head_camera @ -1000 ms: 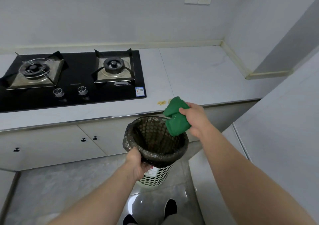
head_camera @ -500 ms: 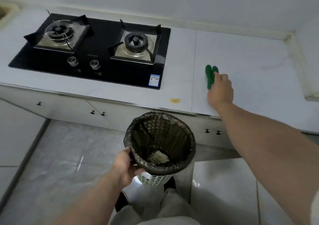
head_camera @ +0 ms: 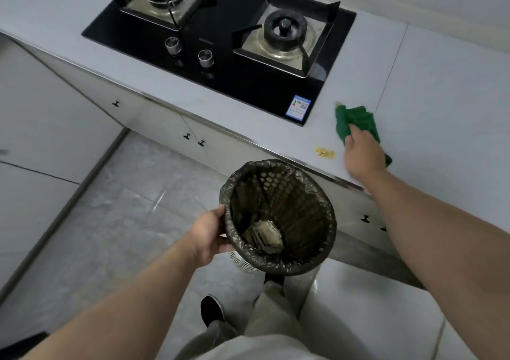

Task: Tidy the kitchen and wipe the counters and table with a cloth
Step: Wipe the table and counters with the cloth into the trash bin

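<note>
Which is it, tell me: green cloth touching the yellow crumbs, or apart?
Apart. The head view shows bare countertop between the green cloth and the yellow crumbs.

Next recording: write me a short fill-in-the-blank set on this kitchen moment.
1. The right hand holds a ____ cloth on the counter.
2. The left hand grips the bin by its ____.
3. Yellow crumbs lie near the counter's ____ edge.
4. The stove has ____ burners.
Missing: green, rim, front, two.
</note>
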`<state>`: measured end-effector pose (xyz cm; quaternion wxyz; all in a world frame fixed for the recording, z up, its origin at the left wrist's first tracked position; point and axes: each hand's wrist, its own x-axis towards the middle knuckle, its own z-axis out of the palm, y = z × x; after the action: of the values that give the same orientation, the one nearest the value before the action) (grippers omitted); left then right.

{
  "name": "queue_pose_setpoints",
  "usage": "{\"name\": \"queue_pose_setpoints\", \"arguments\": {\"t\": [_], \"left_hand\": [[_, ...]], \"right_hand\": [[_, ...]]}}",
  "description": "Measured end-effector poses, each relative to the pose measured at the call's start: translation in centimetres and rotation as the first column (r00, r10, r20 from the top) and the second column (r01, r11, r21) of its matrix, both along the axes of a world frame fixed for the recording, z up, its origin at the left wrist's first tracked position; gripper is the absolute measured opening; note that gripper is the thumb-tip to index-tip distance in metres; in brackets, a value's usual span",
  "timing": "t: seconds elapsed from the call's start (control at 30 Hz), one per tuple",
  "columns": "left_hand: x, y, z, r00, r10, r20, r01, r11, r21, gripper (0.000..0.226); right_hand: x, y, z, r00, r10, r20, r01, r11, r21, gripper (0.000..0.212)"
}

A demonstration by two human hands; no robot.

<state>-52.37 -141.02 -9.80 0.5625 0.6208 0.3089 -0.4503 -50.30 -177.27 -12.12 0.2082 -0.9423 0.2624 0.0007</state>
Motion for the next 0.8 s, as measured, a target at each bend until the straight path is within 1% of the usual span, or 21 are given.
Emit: {"name": "queue_pose_setpoints", "arguments": {"t": [0.1, 0.2, 0.37, 0.47, 0.53, 0.6, 0.67, 0.73, 0.8], "left_hand": [[0.1, 0.0, 0.1, 1.0, 0.008, 0.015, -0.009, 1.0, 0.016, 0.05], [0.5, 0.2, 0.3, 1.0, -0.002, 0.028, 0.001, 0.999, 0.034, 0.049], [0.2, 0.0, 0.6, 0.999, -0.007, 0.032, 0.006, 1.0, 0.03, 0.051], [-0.1, -0.3, 0.9, 0.999, -0.016, 0.044, 0.015, 1.0, 0.026, 0.051], [-0.2, -0.4, 1.0, 0.998, -0.024, 0.056, 0.023, 1.0, 0.022, 0.051], [-0.3, -0.4, 1.3, 0.998, -0.023, 0.065, 0.022, 1.0, 0.022, 0.05], [-0.4, -0.6, 1.6, 0.998, -0.023, 0.067, 0.021, 1.0, 0.023, 0.048], [-0.6, -0.6, 1.8, 0.997, -0.022, 0.072, 0.02, 1.0, 0.021, 0.047], [-0.6, -0.7, 2.1, 0.997, -0.02, 0.079, 0.019, 1.0, 0.014, 0.046]], "right_hand": [[1.7, 2.6, 0.5, 0.995, 0.094, -0.036, -0.093, 0.995, 0.025, 0.041], [2.0, 2.3, 0.8, 0.982, 0.166, -0.094, -0.162, 0.986, 0.049, 0.043], [2.6, 1.4, 1.7, 0.964, 0.204, -0.168, -0.181, 0.973, 0.143, 0.045], [2.0, 2.6, 2.3, 0.966, 0.21, -0.152, -0.17, 0.956, 0.239, 0.045], [1.0, 4.1, 2.8, 0.959, 0.243, -0.145, -0.188, 0.93, 0.316, 0.044], [-0.3, 6.1, 3.4, 0.94, 0.293, -0.175, -0.204, 0.894, 0.399, 0.042], [-1.7, 8.0, 3.9, 0.899, 0.38, -0.218, -0.247, 0.85, 0.465, 0.039], [-3.2, 9.6, 4.2, 0.854, 0.456, -0.252, -0.294, 0.821, 0.489, 0.037], [-4.4, 10.7, 4.6, 0.843, 0.472, -0.257, -0.308, 0.816, 0.489, 0.037]]}}
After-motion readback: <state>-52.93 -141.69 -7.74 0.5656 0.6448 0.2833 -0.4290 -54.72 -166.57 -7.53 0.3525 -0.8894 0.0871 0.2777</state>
